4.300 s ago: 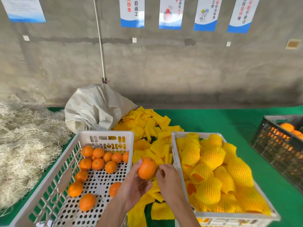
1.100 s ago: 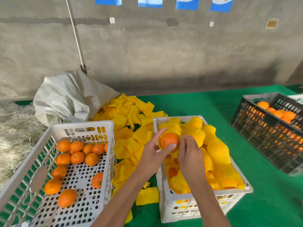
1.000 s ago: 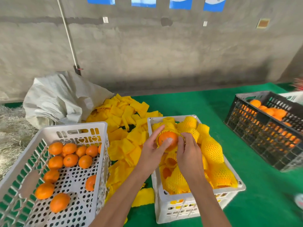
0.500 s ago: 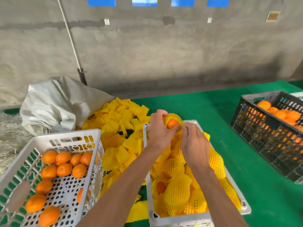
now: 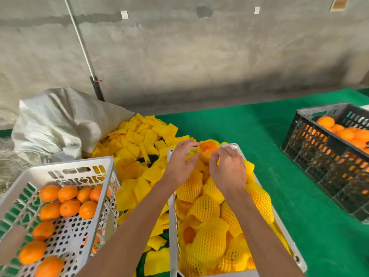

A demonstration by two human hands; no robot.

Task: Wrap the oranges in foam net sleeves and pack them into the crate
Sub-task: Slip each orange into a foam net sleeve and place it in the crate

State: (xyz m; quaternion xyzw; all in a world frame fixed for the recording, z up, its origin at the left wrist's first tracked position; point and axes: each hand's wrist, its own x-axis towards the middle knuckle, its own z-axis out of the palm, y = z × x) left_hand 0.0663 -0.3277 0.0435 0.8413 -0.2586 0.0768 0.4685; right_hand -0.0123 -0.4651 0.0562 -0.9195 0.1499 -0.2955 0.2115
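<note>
Yellow mesh-patterned foam sleeves [image 5: 207,246] fill the white perforated crate [image 5: 173,226]; orange fruit [image 5: 68,207] fills another; green cloth [image 5: 249,126]; black lattice crate [image 5: 319,148].
</note>
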